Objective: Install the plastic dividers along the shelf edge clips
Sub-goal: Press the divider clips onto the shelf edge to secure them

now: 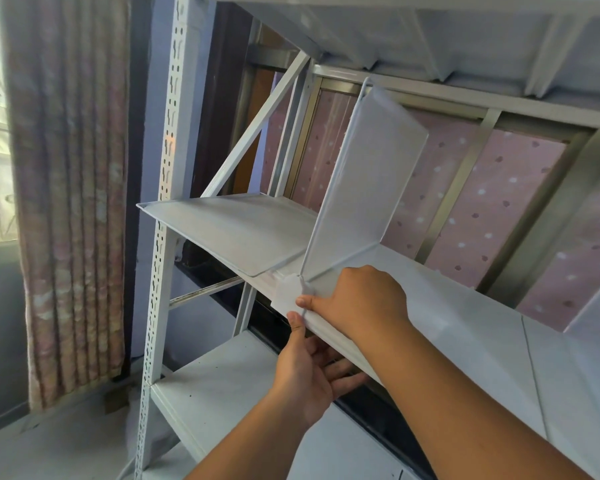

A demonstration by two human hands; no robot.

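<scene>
A translucent white plastic divider (368, 174) stands upright across the white metal shelf (465, 306). Its front end meets a white clip (286, 289) on the shelf's front edge. My right hand (357, 299) rests on top of the shelf edge just right of the clip, thumb and fingers pinching the divider's front end. My left hand (309, 368) reaches up from below the shelf, thumb against the front edge under the clip and fingers spread beneath the shelf. A flat white panel (236, 230) lies on the shelf to the left of the divider, overhanging the edge.
A perforated white upright (160, 237) carries the rack at the left. A lower shelf (215, 386) sits beneath, another shelf (430, 32) overhead. A pink curtain (70, 202) hangs at the left, and pink dotted panels (499, 202) show behind the rack.
</scene>
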